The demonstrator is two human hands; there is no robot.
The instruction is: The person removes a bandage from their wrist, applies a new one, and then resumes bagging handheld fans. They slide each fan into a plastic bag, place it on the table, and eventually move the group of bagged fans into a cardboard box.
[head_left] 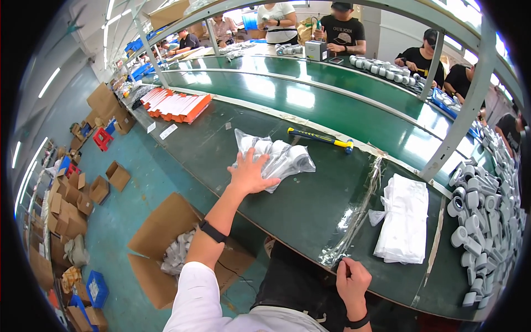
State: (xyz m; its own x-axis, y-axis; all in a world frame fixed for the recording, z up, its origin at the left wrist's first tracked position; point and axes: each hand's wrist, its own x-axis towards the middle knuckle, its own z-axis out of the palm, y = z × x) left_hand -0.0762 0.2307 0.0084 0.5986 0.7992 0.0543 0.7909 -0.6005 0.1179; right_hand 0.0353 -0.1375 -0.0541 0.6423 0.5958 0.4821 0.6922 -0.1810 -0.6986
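Observation:
My left hand (250, 174) lies flat with spread fingers on a clear plastic bag of white-grey cylindrical parts (282, 157) on the green workbench (310, 205). My right hand (351, 279) is at the bench's near edge, fingers closed on the lower end of a long strip of clear plastic film (354, 216) that runs away from me across the bench. A stack of flat white bags (404, 218) lies just right of the strip.
A yellow-and-black hammer (321, 138) lies beyond the bag. Several grey cylindrical parts (487, 221) pile up at the right. Orange-edged white cartons (177, 105) sit far left. An open cardboard box of parts (177, 252) stands on the floor. Other people work across the conveyor (343, 33).

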